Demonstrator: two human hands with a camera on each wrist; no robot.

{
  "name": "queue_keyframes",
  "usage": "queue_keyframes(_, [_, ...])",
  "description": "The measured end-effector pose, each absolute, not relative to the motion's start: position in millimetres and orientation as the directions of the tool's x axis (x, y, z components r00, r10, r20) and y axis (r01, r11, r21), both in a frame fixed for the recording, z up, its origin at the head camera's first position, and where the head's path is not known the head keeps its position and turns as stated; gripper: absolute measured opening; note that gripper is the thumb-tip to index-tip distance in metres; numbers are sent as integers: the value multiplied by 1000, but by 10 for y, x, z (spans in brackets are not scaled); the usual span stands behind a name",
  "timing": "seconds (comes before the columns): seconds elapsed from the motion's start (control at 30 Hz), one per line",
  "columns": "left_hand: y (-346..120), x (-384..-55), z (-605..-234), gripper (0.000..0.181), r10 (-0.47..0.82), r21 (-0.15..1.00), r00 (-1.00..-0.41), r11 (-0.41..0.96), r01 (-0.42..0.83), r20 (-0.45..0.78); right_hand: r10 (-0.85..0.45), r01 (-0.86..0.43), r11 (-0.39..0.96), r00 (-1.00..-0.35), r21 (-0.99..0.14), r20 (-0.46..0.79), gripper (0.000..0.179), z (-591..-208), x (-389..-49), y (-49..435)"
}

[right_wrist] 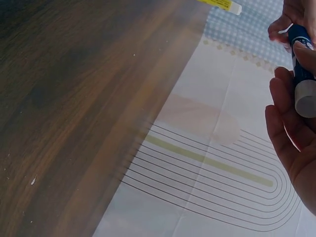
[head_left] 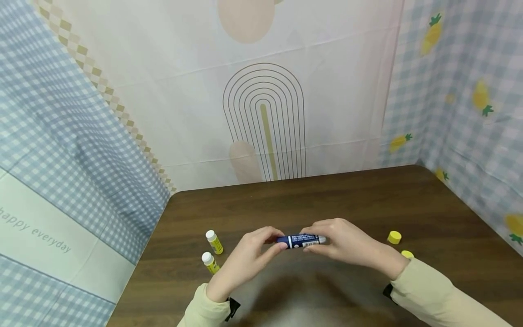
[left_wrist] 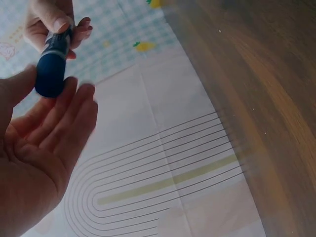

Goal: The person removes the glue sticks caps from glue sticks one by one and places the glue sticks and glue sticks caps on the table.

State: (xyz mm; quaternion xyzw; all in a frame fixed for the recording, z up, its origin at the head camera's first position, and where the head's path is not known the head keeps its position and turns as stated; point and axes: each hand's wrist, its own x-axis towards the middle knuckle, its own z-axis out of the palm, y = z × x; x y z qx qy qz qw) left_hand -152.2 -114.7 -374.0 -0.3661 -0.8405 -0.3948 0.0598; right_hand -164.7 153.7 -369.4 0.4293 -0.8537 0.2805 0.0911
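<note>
A dark blue glue stick (head_left: 301, 241) with white lettering lies level between both hands, above the table. My left hand (head_left: 251, 256) pinches its blue cap end (left_wrist: 51, 75) between thumb and fingers. At the opposite end, near the white base (right_wrist: 306, 98), my right hand (head_left: 347, 243) grips the printed body with thumb and fingers. The cap sits on the tube in the left wrist view. To the left of my left hand stand two yellow tubes with white tops, one farther back (head_left: 214, 242) and one nearer (head_left: 210, 262), the latter partly hidden by the hand.
Two yellow caps lie right of my right hand, one in full view (head_left: 394, 237) and another (head_left: 407, 254) partly covered by the forearm. The brown wooden table (head_left: 261, 204) ends at a patterned cloth backdrop (head_left: 196, 136), with checked cloth on both sides.
</note>
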Motion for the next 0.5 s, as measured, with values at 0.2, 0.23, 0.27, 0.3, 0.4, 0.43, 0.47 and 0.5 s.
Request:
queue_keyframes(0.2, [-1134,-1535,-3739,36,531,617,-728,414,669,433,-640,-768,487,-638,-415,428,24,-3696,-1652,1565])
queue_keyframes(0.23, [-1134,-1538,-3742,37,533,611,-718,405,680,447,-639,-769,483,-637,-419,431,24,-3699,-1653,1566])
queue_keyframes(0.27, [-1134,-1540,-3748,36,536,604,-710,399,690,457,-640,-770,479,-635,-421,432,24,-3705,-1656,1567])
queue_keyframes(0.3, [-1135,-1542,-3753,34,542,597,-700,392,700,466,-643,-772,472,-632,-426,432,24,-3710,-1658,1568])
queue_keyframes(0.4, [-1139,-1542,-3770,23,549,601,-700,390,698,457,-648,-774,456,-627,-439,432,24,-3726,-1663,1571])
queue_keyframes(0.43, [-1141,-1542,-3774,21,547,610,-711,397,685,442,-647,-775,453,-626,-440,435,25,-3730,-1662,1573])
queue_keyframes(0.47, [-1144,-1542,-3777,20,544,618,-722,408,672,427,-646,-774,454,-627,-441,435,25,-3733,-1663,1575])
queue_keyframes(0.5, [-1145,-1543,-3779,21,542,622,-732,420,661,413,-644,-772,456,-630,-443,435,25,-3733,-1663,1577])
